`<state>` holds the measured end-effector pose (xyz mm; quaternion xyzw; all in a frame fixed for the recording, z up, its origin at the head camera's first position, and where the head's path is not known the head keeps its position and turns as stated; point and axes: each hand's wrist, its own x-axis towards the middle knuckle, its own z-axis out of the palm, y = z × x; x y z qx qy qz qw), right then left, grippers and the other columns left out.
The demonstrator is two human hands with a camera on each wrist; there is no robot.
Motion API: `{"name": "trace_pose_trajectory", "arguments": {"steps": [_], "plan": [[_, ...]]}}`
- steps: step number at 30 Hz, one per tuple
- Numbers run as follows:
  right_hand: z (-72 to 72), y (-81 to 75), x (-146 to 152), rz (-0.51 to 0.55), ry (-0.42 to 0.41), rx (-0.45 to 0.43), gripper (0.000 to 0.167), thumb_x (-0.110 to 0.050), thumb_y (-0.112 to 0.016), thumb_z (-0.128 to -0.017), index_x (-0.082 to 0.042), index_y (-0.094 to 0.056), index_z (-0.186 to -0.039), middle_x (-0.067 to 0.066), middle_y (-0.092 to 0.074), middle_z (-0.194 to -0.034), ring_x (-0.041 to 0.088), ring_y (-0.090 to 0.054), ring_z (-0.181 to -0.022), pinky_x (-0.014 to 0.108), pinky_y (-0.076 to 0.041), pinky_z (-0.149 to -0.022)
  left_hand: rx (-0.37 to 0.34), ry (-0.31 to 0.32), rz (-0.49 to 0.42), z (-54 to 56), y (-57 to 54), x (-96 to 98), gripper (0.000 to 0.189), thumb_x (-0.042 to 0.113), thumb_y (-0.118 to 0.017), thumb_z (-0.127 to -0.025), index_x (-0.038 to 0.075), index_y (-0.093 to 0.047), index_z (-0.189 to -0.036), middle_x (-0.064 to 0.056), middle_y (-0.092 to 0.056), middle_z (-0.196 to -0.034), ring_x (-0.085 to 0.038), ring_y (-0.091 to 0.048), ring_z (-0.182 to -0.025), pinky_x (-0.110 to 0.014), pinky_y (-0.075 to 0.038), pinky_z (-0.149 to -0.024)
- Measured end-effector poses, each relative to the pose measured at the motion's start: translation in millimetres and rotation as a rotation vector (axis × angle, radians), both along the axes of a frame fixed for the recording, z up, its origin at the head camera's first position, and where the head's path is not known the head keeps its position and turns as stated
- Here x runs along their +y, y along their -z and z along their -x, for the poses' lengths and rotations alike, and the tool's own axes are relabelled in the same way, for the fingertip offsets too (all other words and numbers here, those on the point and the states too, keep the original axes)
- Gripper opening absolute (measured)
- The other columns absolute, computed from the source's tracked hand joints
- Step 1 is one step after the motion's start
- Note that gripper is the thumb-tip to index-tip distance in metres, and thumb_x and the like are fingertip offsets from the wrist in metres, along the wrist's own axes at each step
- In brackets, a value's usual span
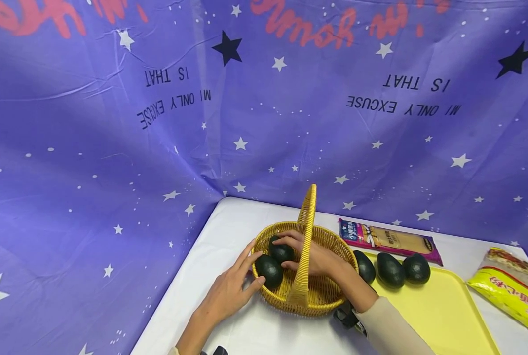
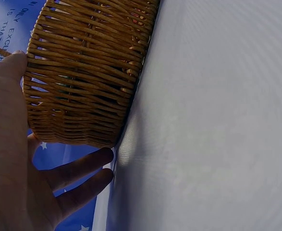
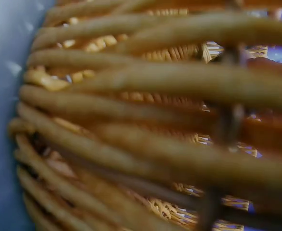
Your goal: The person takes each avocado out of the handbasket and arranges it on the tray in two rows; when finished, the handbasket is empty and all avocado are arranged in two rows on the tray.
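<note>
A yellow wicker basket (image 1: pixel 330 241) with a tall arched handle stands on the white table. Two dark green avocados lie at its left side: a front avocado (image 1: pixel 268 272) and a back avocado (image 1: pixel 282 250). My left hand (image 1: pixel 230 291) holds the basket's left side, thumb and a finger over the rim; the left wrist view shows other fingers of this hand (image 2: pixel 78 178) stretched out below the woven wall (image 2: pixel 83 72). Reaching in under the handle, my right hand (image 1: pixel 310 254) grips the back avocado between curved fingers and thumb. Blurred wicker strands (image 3: pixel 145 86) fill the right wrist view.
Right of the basket is a yellow tray (image 1: pixel 441 310) with three more avocados (image 1: pixel 390 271) near its far left corner. Behind it lies a flat purple-edged packet (image 1: pixel 393 240). A yellow food bag (image 1: pixel 510 291) rests at the far right. A purple starred cloth (image 1: pixel 290 123) hangs behind the table.
</note>
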<state>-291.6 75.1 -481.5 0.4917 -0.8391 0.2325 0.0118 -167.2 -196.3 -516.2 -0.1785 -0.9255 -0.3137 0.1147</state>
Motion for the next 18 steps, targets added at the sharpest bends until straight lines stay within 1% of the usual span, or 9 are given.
{"name": "trace_pose_trajectory", "arguments": {"steps": [4,7,11,18], "plan": [[1.9,0.2,-1.3,-0.017,-0.004,-0.012,0.056,-0.026,-0.081,-0.099,-0.014,-0.06,-0.15,0.016,-0.049,-0.16,0.033,-0.055,-0.139,0.049,-0.055,-0.105,0.002,0.001,0.004,0.3,0.0,0.4,0.066,0.057,-0.058,-0.108,0.027,-0.045,-0.165,0.015,-0.018,-0.179,-0.01,-0.068,-0.103,-0.042,-0.057,-0.083],[2.0,0.1,-1.6,-0.02,-0.008,-0.015,0.057,-0.025,-0.082,-0.099,-0.014,-0.06,-0.15,0.017,-0.048,-0.159,0.034,-0.057,-0.137,0.049,-0.056,-0.103,0.003,0.004,0.006,0.6,-0.1,0.7,0.066,0.058,-0.057,-0.108,0.027,-0.045,-0.165,0.016,-0.018,-0.179,-0.009,-0.068,-0.103,-0.041,-0.056,-0.082],[1.9,0.7,-2.0,-0.026,-0.014,-0.011,0.06,-0.023,-0.084,-0.096,-0.014,-0.06,-0.15,0.018,-0.047,-0.16,0.034,-0.058,-0.136,0.048,-0.057,-0.1,0.002,0.003,0.009,0.4,-0.7,0.9,0.066,0.058,-0.057,-0.108,0.028,-0.045,-0.166,0.016,-0.017,-0.179,-0.009,-0.068,-0.104,-0.042,-0.057,-0.084],[2.5,3.3,-2.1,-0.051,-0.013,-0.025,0.062,-0.021,-0.087,-0.094,-0.015,-0.06,-0.149,0.015,-0.044,-0.162,0.033,-0.055,-0.14,0.047,-0.056,-0.104,0.003,0.002,0.006,-0.5,-0.5,0.9,0.066,0.057,-0.058,-0.108,0.026,-0.045,-0.166,0.015,-0.017,-0.18,-0.011,-0.069,-0.106,-0.044,-0.057,-0.084]]}}
